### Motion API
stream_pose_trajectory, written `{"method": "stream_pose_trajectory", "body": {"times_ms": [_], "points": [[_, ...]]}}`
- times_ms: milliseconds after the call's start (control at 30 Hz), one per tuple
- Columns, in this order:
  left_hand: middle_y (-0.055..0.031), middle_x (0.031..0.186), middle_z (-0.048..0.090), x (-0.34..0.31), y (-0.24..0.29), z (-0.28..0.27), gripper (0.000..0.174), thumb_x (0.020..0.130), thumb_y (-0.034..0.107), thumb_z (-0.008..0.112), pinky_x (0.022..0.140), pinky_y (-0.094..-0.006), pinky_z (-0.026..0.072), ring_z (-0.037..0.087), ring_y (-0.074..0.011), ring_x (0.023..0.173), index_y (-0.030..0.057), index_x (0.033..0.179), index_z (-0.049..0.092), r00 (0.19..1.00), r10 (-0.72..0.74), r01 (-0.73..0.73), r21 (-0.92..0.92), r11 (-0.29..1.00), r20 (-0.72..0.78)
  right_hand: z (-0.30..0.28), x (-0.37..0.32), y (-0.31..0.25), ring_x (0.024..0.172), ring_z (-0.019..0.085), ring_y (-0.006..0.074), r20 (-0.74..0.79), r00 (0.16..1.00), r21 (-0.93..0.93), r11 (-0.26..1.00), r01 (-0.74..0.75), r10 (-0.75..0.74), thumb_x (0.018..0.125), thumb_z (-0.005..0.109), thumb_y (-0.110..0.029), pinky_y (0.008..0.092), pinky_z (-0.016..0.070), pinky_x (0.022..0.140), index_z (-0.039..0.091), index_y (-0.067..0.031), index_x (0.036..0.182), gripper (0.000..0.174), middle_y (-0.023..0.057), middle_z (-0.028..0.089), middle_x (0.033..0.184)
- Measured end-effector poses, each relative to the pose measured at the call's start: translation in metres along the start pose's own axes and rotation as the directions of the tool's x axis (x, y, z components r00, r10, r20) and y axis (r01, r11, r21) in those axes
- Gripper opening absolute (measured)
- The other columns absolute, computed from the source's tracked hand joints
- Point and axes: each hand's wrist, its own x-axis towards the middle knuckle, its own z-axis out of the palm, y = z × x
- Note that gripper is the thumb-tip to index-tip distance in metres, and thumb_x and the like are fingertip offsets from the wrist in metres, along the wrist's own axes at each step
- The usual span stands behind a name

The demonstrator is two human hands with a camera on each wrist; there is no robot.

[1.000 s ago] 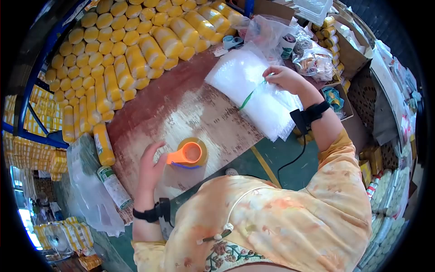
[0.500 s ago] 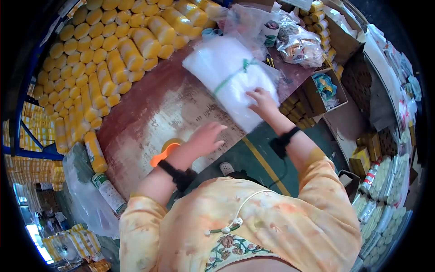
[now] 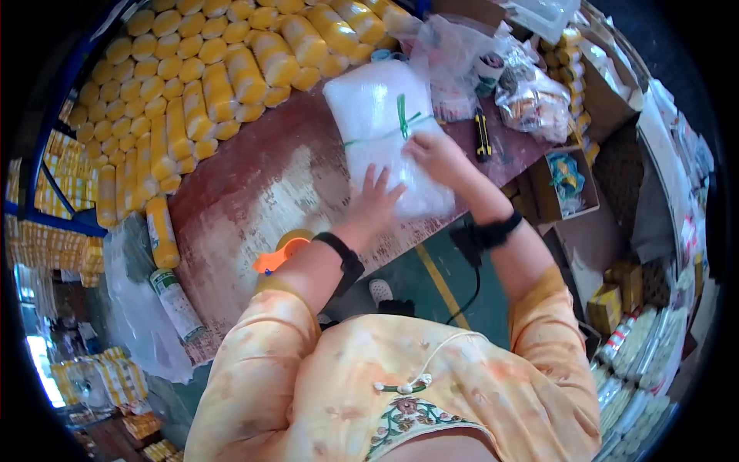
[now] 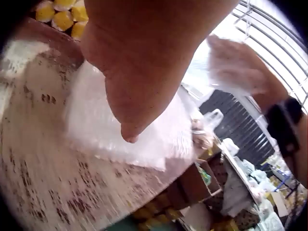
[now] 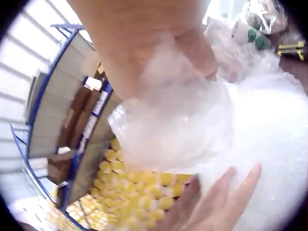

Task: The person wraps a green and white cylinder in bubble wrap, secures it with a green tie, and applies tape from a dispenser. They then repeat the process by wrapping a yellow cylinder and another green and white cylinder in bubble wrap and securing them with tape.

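The right hand [image 3: 435, 158] pinches clear film [image 5: 178, 132] above the white plastic stack [image 3: 375, 96], upper centre of the head view; the left hand [image 3: 372, 204] spreads loose fingers over it. A green tie [image 3: 402, 115] crosses the stack.

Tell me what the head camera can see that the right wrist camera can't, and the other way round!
Only the head view shows the orange tape dispenser, the flowery shirt, and the green tie across the plastic pile. Only the right wrist view shows brown boxes sitting on a blue-framed shelf, plus pale ribbed panels. Both show the plastic pile, yellow rolls, a yellow-and-black knife, and at least part of the left hand and right hand.
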Motion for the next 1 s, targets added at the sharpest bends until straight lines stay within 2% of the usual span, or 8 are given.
{"method": "stream_pose_trajectory", "body": {"times_ms": [133,200,267,367,533,633,733,1000], "points": [[-0.0143,0.139,0.034,0.033,-0.052,0.053,0.041,0.082,0.018,0.054,0.099,-0.0617,0.0264,0.025,-0.0374,0.132,0.0116,0.123,0.049,0.98,-0.15,0.178,-0.234,0.956,0.132,-0.031,-0.091,-0.055,0.071,0.047,0.0081,0.187,0.982,0.303,0.951,-0.067,0.01,0.09,0.056,-0.018,0.0253,0.0418,0.064,0.059,-0.0001,0.086,0.019,0.0004,0.054,0.074],[-0.0157,0.14,0.032,0.042,-0.057,0.062,0.04,0.082,0.018,0.054,0.101,-0.0609,0.0254,0.025,-0.0367,0.133,0.0105,0.121,0.049,0.942,-0.146,0.133,0.062,0.989,0.303,-0.05,-0.132,-0.045,0.072,0.051,0.0084,0.024,0.993,0.871,0.485,-0.076,0.112,0.09,0.055,-0.015,0.0236,0.043,0.063,0.058,-0.0026,0.09,0.013,-0.0016,0.055,0.079],[-0.0146,0.138,0.035,0.032,-0.02,-0.01,0.043,0.082,0.017,0.056,0.103,-0.0586,0.0246,0.028,-0.0339,0.132,0.0113,0.123,0.047,0.95,-0.233,0.204,0.154,0.967,0.206,-0.059,-0.138,-0.08,0.068,0.053,0.0088,-0.433,0.844,0.732,0.669,0.127,0.315,0.093,0.053,-0.019,0.0229,0.0443,0.06,0.056,-0.0047,0.094,0.015,-0.0012,0.055,0.078],[-0.0117,0.122,0.052,-0.006,-0.016,-0.033,0.038,0.084,0.02,0.057,0.099,-0.0539,0.0312,0.046,-0.0309,0.117,0.0086,0.12,0.053,0.988,-0.109,0.107,-0.028,0.994,-0.106,-0.059,-0.132,-0.091,0.066,0.048,0.007,-0.579,0.737,0.697,0.68,0.227,0.347,0.09,0.057,-0.015,0.0214,0.0418,0.059,0.056,-0.0048,0.099,0.014,-0.0026,0.052,0.076],[-0.0125,0.12,0.051,-0.125,-0.023,-0.139,0.041,0.077,0.026,0.067,0.098,-0.042,0.0366,0.047,-0.0283,0.114,0.0088,0.113,0.056,0.772,-0.553,0.253,-0.646,0.72,-0.314,0.025,-0.091,-0.114,0.072,0.057,0.0188,0.013,0.979,0.132,0.971,0.201,-0.205,0.079,0.058,-0.001,0.0298,0.0466,0.064,0.058,-0.0035,0.103,0.024,0.0054,0.061,0.084],[-0.0114,0.124,0.049,-0.175,0.007,-0.203,0.055,0.072,0.028,0.072,0.101,-0.0485,0.0312,0.047,-0.0307,0.115,0.0122,0.121,0.053,0.843,-0.193,0.138,-0.145,0.98,-0.502,0.102,-0.069,-0.135,0.075,0.061,0.0287,0.398,0.693,0.085,0.776,0.625,-0.602,0.07,0.056,0.005,0.0349,0.0485,0.066,0.063,-0.0048,0.094,0.027,0.0148,0.062,0.083],[-0.0074,0.126,0.049,-0.227,0.021,-0.216,0.073,0.071,0.042,0.071,0.104,-0.058,0.0169,0.042,-0.0326,0.123,0.0175,0.133,0.042,0.935,-0.288,0.29,-0.023,0.957,-0.207,0.18,-0.069,-0.171,0.071,0.06,0.033,0.579,0.481,0.232,0.699,0.677,-0.659,0.067,0.056,0.003,0.0387,0.0485,0.065,0.064,-0.0051,0.086,0.022,0.0156,0.062,0.077],[-0.0112,0.101,0.06,-0.381,0.025,-0.24,0.046,0.073,0.029,0.068,0.097,-0.059,0.0287,0.056,-0.0336,0.1,0.0136,0.114,0.054,0.451,-0.886,0.819,-0.341,0.46,-0.113,0.322,-0.106,-0.27,0.076,0.062,0.0296,0.648,0.124,0.362,0.447,0.818,-0.751,0.07,0.057,-0.002,0.038,0.0493,0.066,0.065,-0.0083,0.085,0.017,0.0115,0.063,0.08]]}}
